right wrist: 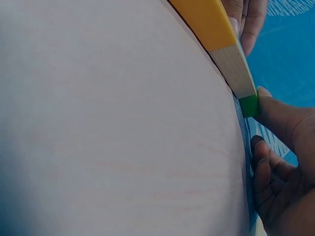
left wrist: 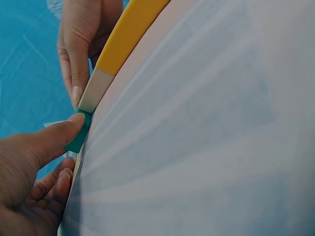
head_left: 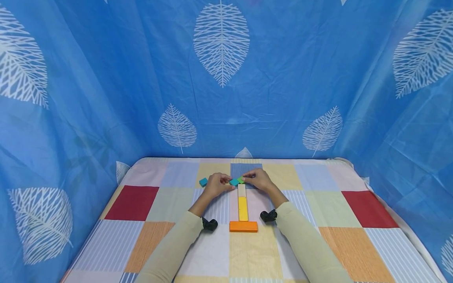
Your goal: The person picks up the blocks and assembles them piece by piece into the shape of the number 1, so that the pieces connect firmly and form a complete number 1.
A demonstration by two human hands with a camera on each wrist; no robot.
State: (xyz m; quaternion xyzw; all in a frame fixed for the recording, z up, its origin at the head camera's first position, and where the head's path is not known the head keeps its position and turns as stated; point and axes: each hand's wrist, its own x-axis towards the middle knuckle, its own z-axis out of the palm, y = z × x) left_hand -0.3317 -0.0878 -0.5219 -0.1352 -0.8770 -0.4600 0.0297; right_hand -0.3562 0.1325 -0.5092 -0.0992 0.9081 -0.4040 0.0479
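My left hand [head_left: 217,184] holds a teal block [head_left: 234,182] between thumb and fingers at the far end of a row of blocks. In the left wrist view, the thumb lies on this teal block [left wrist: 78,133]. From the other side my right hand [head_left: 260,179] holds a green block [head_left: 241,180] right beside it. The right wrist view has the thumb against the green block [right wrist: 249,105]. A plain wood block [head_left: 242,190] comes nearer in the row, then a yellow block [head_left: 243,208], and an orange block [head_left: 243,226] lies crosswise at the near end.
Another teal block [head_left: 203,182] lies left of my left hand. A patchwork cloth [head_left: 191,251] covers the table. Blue curtains [head_left: 269,78] with white leaf prints hang behind and at both sides. Black wrist devices [head_left: 210,224] are on both forearms.
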